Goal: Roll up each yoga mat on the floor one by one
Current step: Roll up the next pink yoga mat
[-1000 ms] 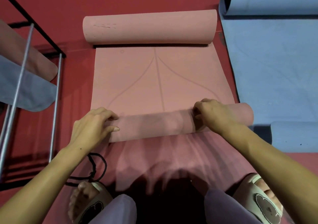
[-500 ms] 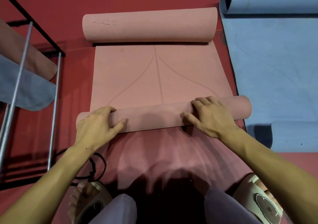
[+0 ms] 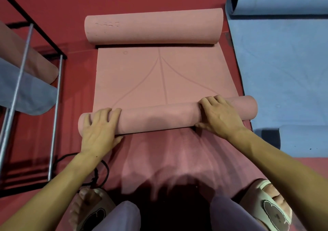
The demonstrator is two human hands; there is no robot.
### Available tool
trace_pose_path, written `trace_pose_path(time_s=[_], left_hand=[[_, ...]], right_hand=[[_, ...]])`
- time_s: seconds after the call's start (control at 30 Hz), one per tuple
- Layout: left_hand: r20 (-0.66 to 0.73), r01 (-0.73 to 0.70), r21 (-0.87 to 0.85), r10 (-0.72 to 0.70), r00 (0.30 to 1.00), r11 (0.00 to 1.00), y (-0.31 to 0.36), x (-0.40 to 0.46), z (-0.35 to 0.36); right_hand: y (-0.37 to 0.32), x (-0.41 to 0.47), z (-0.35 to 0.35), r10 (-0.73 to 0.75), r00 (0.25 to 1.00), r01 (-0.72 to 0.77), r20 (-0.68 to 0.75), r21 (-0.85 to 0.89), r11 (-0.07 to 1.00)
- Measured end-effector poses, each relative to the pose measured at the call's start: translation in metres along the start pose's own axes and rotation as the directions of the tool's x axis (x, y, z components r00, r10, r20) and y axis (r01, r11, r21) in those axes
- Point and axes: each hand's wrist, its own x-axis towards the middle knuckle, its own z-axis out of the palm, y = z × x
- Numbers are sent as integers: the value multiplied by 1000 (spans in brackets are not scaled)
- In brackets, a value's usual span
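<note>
A pink yoga mat [image 3: 159, 74] lies flat on the red floor ahead of me, with curved lines printed on it. Its near end is wound into a roll [image 3: 159, 117] running left to right. My left hand [image 3: 100, 126] presses on the roll's left end, fingers spread over the top. My right hand [image 3: 218, 115] presses on the right part, fingers straight over the top and thumb at the near side. The mat's far end is curled into a thicker roll [image 3: 152, 27]. A blue mat [image 3: 284, 71] lies flat to the right, curled at both ends.
A metal rack [image 3: 23, 74] stands at the left with pink and grey mats hanging in it. A black cord [image 3: 104, 170] lies on the floor by my left foot. My knees and slippered feet are at the bottom edge.
Both hands have pushed the near roll away from me. The roll has grown thicker, its left end has come into view, and less flat mat shows between the two rolls.
</note>
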Motion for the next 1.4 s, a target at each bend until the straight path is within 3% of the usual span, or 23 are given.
trace_pose_path(time_s=[0.27,0.67,1.0,1.2,1.4], left_hand=[[-33,-24,28,25,999,999,-2,11,0],[87,-56,145,44,995,988,-7,3,-14],[194,-109,111,86,977,988,-7,-20,-16],[383,-51,-15,53,922,999,-6,-2,-38],[405,-30,-75,58,913,997,-5,9,-46]], right_hand=[[-2,4,0,67,997,-69,38,49,996],[-1,1,-27,-22,985,26,170,-24,999],[-8,-35,-23,-6,970,4,242,8,1000],[-2,-21,-23,26,943,-73,332,128,989],[-4,-17,-19,48,958,-64,284,48,997]])
